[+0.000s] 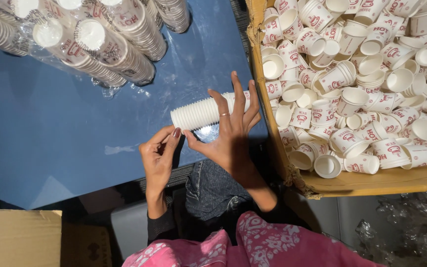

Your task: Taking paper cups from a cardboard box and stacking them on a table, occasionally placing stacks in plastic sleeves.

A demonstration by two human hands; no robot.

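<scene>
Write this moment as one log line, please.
right hand: holds stack of nested paper cups | left hand: near stack end | surface: blue table | right: box of loose cups

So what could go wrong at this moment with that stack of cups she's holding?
1. The cup stack lies sideways over the blue table, gripped only at one end by the right hand; the free end might sag or slide apart.
2. The left hand only pinches near the stack's lower edge, so support there looks thin.
3. The box of loose cups sits close by the right hand; an elbow could knock some out.
</scene>
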